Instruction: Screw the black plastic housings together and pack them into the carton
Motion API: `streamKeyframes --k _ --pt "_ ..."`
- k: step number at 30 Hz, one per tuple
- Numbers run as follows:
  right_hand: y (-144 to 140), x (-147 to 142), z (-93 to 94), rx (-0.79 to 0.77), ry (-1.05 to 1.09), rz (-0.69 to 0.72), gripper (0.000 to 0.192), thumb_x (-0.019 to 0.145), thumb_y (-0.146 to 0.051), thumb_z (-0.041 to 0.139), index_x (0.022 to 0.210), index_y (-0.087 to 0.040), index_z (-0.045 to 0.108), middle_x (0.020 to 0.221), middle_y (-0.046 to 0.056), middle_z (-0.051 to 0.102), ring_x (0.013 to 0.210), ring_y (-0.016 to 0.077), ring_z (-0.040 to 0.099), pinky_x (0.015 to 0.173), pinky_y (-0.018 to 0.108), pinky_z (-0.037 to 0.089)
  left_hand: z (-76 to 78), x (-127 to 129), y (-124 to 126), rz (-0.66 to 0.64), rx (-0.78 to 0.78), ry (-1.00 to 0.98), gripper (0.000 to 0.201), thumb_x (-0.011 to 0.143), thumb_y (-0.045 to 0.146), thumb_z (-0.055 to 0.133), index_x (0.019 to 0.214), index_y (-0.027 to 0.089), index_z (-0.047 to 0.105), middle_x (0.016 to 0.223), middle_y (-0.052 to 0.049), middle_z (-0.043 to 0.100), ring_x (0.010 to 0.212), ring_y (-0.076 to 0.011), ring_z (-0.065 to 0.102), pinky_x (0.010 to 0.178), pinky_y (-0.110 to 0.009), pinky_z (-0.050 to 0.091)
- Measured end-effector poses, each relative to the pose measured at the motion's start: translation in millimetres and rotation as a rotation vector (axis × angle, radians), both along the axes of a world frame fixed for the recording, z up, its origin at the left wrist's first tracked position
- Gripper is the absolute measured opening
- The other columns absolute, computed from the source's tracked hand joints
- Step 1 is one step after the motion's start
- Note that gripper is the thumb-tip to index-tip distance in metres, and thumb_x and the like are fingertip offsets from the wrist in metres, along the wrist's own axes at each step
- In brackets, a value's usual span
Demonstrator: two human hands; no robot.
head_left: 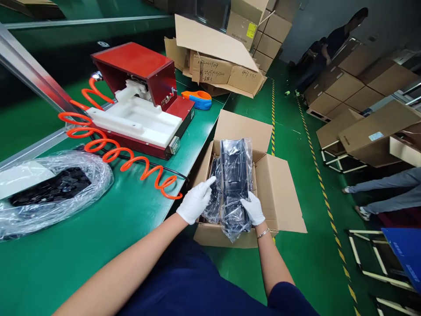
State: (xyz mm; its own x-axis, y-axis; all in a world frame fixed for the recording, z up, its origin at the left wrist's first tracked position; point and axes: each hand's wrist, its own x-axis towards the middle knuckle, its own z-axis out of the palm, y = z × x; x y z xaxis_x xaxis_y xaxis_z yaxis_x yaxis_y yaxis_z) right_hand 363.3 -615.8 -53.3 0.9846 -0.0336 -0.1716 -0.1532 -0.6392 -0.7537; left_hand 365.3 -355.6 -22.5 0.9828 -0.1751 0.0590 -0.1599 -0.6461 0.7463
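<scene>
An open cardboard box [279, 193] stands on the floor beside the green table, flaps spread. A black part in a clear plastic bag [235, 175] stands upright inside it, with other bagged parts [213, 197] next to it. My right hand [253, 209], in a white glove, grips the lower right side of the upright bagged part. My left hand [196, 201], also gloved, rests on the bagged parts at the box's left side, index finger stretched toward the upright part.
On the green table [115, 228] sit a red and white fixture [144, 101] with a coiled orange hose [112, 149], a blue-orange tape dispenser [199, 98] and a plastic bag of black parts [49, 188]. Cardboard boxes [355, 87] crowd the floor; other people stand at right.
</scene>
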Motion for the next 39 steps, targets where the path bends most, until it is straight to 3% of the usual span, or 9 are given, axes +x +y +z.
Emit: streamKeyframes --k 5,10,12,16,22,27,31,39 --pt "14 -12 -2.3 0.088 -0.053 0.090 0.041 0.075 -0.032 0.054 0.110 -0.013 0.066 0.111 0.010 0.066 0.105 0.0198 0.061 0.106 0.038 0.046 5.1 3 6 -0.004 0.036 -0.040 0.051 0.090 0.019 0.038 0.137 0.023 0.056 0.090 -0.007 0.068 0.084 -0.0210 0.063 0.086 -0.030 0.047" --pt "20 -13 -1.5 0.160 -0.053 0.100 0.043 0.074 -0.034 0.058 0.110 -0.012 0.066 0.114 0.011 0.065 0.107 0.0205 0.061 0.107 0.040 0.044 9.9 1 7 0.113 0.067 -0.012 0.052 0.089 0.021 0.042 0.140 0.026 0.052 0.109 -0.005 0.070 0.090 -0.0219 0.065 0.087 -0.030 0.048" --pt "21 -13 1.9 0.193 -0.049 0.089 0.044 0.074 -0.035 0.059 0.110 -0.012 0.066 0.116 0.011 0.065 0.107 0.0208 0.060 0.108 0.040 0.044 10.9 -2 7 0.048 0.111 -0.044 0.052 0.089 0.018 0.040 0.139 0.025 0.054 0.102 -0.006 0.071 0.087 -0.0212 0.065 0.085 -0.030 0.048" --pt "24 -14 10.7 0.271 -0.032 0.067 0.044 0.074 -0.036 0.060 0.110 -0.013 0.066 0.114 0.010 0.066 0.104 0.0200 0.062 0.104 0.038 0.047 10.1 -9 5 -0.200 0.247 -0.109 0.051 0.086 0.012 0.039 0.131 0.023 0.061 0.082 -0.007 0.068 0.074 -0.0201 0.063 0.075 -0.030 0.050" --pt "28 -13 19.6 0.380 -0.033 0.001 0.049 0.069 -0.037 0.064 0.112 -0.014 0.066 0.115 0.008 0.066 0.108 0.0216 0.062 0.107 0.040 0.045 4.4 -13 2 -0.188 0.375 -0.191 0.052 0.085 0.012 0.042 0.134 0.023 0.056 0.088 -0.005 0.071 0.072 -0.0187 0.064 0.066 -0.028 0.049" --pt "30 -12 31.2 0.475 -0.005 -0.047 0.053 0.067 -0.039 0.069 0.112 -0.013 0.064 0.118 0.009 0.065 0.108 0.0221 0.063 0.104 0.039 0.049 -3.4 -21 0 -0.376 0.336 -0.359 0.048 0.086 0.010 0.040 0.128 0.022 0.060 0.076 -0.004 0.067 0.068 -0.0172 0.063 0.064 -0.028 0.048" --pt "30 -12 45.7 0.520 -0.019 -0.072 0.054 0.065 -0.040 0.072 0.110 -0.012 0.064 0.117 0.008 0.066 0.106 0.0216 0.063 0.102 0.038 0.050 -9.4 -29 -5 -0.477 0.369 -0.375 0.046 0.086 0.010 0.041 0.125 0.023 0.061 0.076 -0.004 0.068 0.066 -0.0189 0.064 0.060 -0.029 0.048" --pt "34 -13 56.1 0.554 -0.063 -0.099 0.054 0.064 -0.041 0.073 0.109 -0.013 0.063 0.113 0.008 0.067 0.102 0.0198 0.064 0.098 0.034 0.052 -7.0 -29 -11 -0.468 0.441 -0.328 0.049 0.084 0.010 0.044 0.128 0.024 0.060 0.085 -0.005 0.073 0.070 -0.0209 0.068 0.060 -0.030 0.049"
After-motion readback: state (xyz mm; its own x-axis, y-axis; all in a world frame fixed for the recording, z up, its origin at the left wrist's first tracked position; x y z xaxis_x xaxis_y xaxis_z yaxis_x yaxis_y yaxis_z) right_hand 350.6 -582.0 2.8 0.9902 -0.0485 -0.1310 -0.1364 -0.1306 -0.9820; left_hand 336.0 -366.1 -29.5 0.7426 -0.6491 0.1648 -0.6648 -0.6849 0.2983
